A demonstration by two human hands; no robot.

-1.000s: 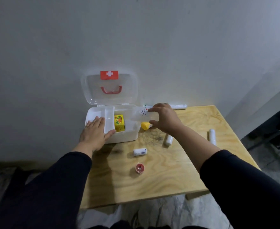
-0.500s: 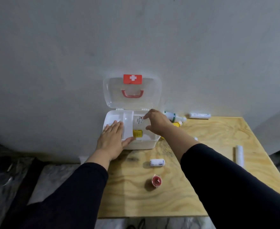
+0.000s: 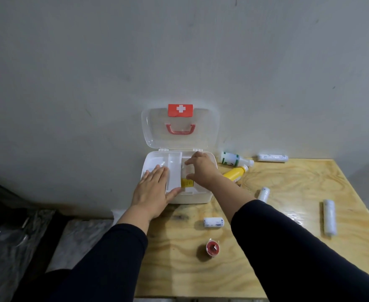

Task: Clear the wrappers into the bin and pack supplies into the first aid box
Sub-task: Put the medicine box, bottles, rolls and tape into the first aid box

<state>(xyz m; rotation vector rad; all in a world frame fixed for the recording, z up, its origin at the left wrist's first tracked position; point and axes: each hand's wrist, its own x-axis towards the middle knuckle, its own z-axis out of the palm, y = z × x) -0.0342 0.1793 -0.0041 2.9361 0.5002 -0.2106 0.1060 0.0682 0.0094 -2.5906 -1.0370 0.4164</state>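
The white first aid box (image 3: 195, 198) stands open at the table's far left, its clear lid (image 3: 207, 131) leaning on the wall. My left hand (image 3: 154, 190) lies flat on the box's inner tray (image 3: 175, 164). My right hand (image 3: 201, 168) is inside the box's right part, fingers closed around a clear bottle (image 3: 184, 170) just above a yellow carton (image 3: 187, 183). Loose on the table lie a yellow bottle (image 3: 236, 173), a green-and-white bottle (image 3: 233, 159), several white bandage rolls (image 3: 213, 222) and a red tape roll (image 3: 212, 248).
The plywood table (image 3: 277, 247) stands against a grey wall. Longer white rolls lie at the far right (image 3: 329, 216) and by the wall (image 3: 272, 158). Dark plastic sheeting (image 3: 9, 236) covers the floor to the left.
My right hand has carried the clear bottle from the table's side leftward into the box and lowered it. My left hand has stayed on the tray. The camera has shifted left.
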